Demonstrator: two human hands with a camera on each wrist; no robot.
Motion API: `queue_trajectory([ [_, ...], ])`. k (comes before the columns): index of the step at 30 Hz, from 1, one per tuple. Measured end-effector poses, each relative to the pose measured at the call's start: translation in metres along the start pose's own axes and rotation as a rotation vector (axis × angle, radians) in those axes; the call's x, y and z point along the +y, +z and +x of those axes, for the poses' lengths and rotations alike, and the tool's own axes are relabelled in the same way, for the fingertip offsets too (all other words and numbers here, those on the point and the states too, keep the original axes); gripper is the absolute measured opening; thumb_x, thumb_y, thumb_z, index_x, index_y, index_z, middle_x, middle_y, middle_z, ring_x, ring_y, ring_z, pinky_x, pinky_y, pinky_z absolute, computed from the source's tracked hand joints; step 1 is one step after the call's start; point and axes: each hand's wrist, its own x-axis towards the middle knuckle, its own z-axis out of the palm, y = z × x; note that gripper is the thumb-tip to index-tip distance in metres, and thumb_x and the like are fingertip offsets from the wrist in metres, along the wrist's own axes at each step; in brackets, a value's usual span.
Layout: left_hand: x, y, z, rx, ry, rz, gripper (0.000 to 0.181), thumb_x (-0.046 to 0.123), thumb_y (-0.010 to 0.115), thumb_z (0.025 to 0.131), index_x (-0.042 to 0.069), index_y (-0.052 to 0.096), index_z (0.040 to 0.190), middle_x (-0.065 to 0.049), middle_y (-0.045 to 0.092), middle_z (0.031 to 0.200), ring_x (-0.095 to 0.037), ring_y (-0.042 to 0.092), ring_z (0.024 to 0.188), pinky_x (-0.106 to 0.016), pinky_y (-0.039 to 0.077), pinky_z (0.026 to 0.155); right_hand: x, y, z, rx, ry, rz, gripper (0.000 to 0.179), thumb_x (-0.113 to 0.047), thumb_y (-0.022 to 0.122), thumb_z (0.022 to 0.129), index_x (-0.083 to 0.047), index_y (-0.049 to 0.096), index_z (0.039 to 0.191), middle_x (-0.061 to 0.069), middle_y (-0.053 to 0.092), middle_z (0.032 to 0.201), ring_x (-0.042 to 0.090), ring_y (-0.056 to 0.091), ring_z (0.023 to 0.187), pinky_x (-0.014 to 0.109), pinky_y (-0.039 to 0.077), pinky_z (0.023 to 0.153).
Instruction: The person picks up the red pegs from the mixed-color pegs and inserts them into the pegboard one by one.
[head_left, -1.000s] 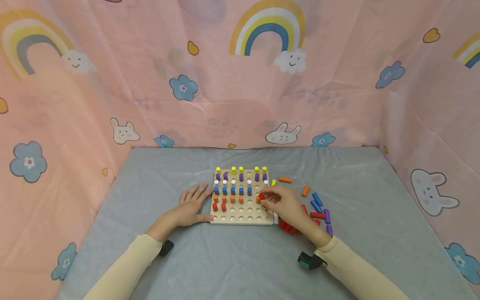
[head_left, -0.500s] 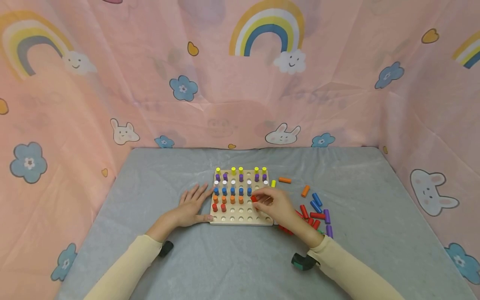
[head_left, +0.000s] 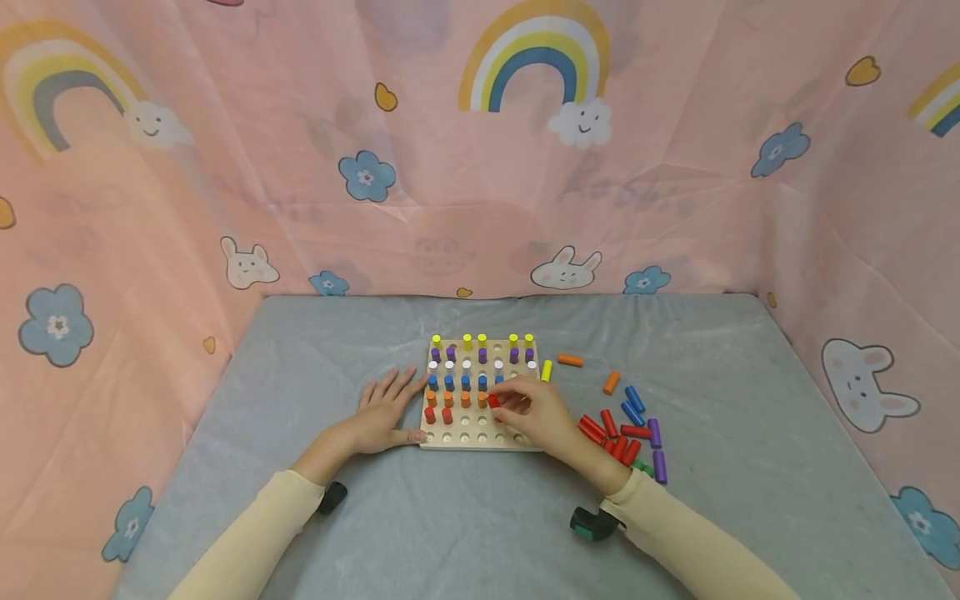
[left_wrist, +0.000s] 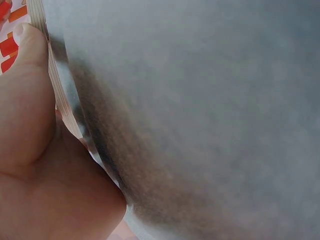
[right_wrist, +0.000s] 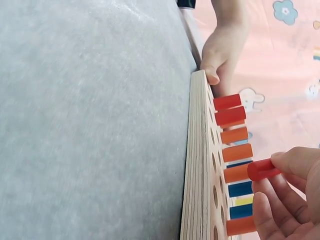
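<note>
A wooden pegboard [head_left: 480, 444] lies on the grey cloth, with rows of yellow, purple, white, blue and orange pegs and two red pegs [head_left: 447, 415] at the left of the red row. My right hand [head_left: 542, 414] pinches a red peg [right_wrist: 263, 169] between thumb and fingers, above the board's surface near the orange row. In the right wrist view that peg's end overlaps an orange peg [right_wrist: 236, 174]. My left hand [head_left: 378, 414] lies with spread fingers along the board's left side, its thumb [left_wrist: 33, 45] resting at the near-left corner.
Loose red pegs [head_left: 619, 448] lie in a pile right of the board, with green, purple [head_left: 659, 467], blue [head_left: 633, 412] and orange pegs [head_left: 611, 382] around them. A yellow peg [head_left: 547, 371] sits close to the board's right edge. Pink printed cloth [head_left: 480, 208] hangs behind the table.
My right hand has moved left across the board with the red peg, from the right end of the orange row towards its middle. The left hand has stayed in place.
</note>
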Motion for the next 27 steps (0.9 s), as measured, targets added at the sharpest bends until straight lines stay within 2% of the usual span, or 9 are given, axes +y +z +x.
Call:
queue_trajectory([
  [10, -0.001, 0.001, 0.001, -0.004, -0.006, 0.001, 0.096, 0.055, 0.064, 0.089, 0.021, 0.011, 0.161, -0.013, 0.004, 0.169, -0.042, -0.001, 0.155, -0.069, 0.002, 0.118, -0.002, 0.010, 0.006, -0.021, 0.010, 0.030, 0.024, -0.007, 0.078, 0.083, -0.011, 0.075, 0.107, 0.004, 0.073, 0.095, 0.009, 0.065, 0.079, 0.020, 0.055, 0.068],
  [27, -0.001, 0.002, 0.002, 0.004, 0.003, 0.007, 0.096, 0.054, 0.065, 0.089, 0.020, 0.012, 0.161, -0.013, 0.004, 0.169, -0.043, -0.001, 0.155, -0.069, 0.003, 0.118, -0.001, 0.024, 0.010, -0.044, -0.009, 0.069, 0.022, -0.006, 0.078, 0.084, -0.007, 0.075, 0.105, 0.006, 0.075, 0.097, 0.013, 0.069, 0.081, 0.020, 0.056, 0.068],
])
